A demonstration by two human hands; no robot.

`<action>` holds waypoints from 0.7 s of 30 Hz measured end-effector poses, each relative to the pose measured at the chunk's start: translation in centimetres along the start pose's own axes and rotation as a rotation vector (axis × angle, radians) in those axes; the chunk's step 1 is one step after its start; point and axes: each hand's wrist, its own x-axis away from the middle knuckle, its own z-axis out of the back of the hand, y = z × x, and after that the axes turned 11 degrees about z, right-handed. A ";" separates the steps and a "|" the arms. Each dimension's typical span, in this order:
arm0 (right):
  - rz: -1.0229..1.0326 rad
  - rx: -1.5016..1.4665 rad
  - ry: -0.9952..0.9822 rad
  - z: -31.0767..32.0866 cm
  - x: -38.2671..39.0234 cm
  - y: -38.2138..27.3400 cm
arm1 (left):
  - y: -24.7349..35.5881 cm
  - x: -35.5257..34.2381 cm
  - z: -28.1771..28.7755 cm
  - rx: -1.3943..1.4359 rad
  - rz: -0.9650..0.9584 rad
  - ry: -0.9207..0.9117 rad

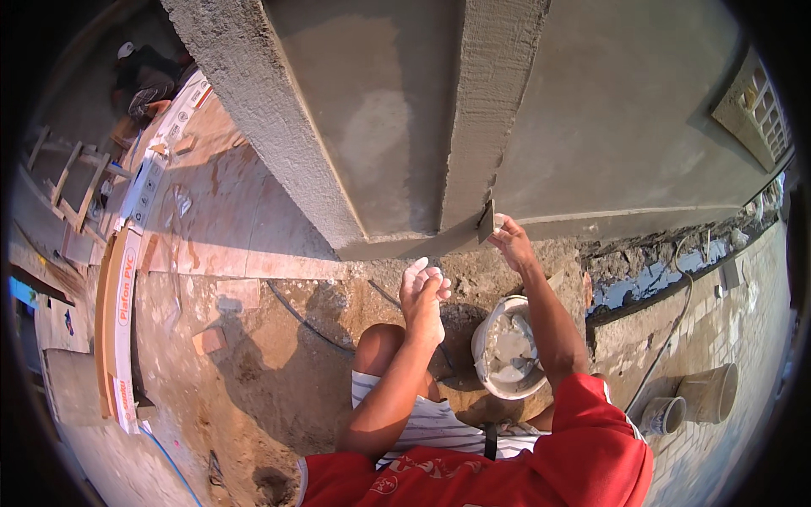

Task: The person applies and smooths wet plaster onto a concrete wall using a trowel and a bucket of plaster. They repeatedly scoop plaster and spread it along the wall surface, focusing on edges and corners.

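Red sleeves (583, 448) and striped shorts (439, 427) of the person fill the lower edge, with a bare knee (380, 346) above them. Just right of the knee stands a white bucket (509, 348) with grey wet mortar inside and a tool lying in it. Above the bucket, the right hand (511, 241) grasps a small flat trowel (487, 221) and presses its blade against the base of the grey plastered wall (608, 127), at the foot of a vertical rib (486, 110). The left hand (422, 291) is up and left of the bucket, fingers loosely curled, holding nothing, with pale mortar on the fingertips. Right of the bucket, well apart, stand two more buckets (705, 393) on paving. Far left of the bucket lie long boards (118, 329) and a wooden ladder (72, 182).
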 end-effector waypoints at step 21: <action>0.151 0.037 -0.098 -2.5 -0.9 -6.5 | -0.2 0.3 -0.3 -0.003 -0.009 -0.017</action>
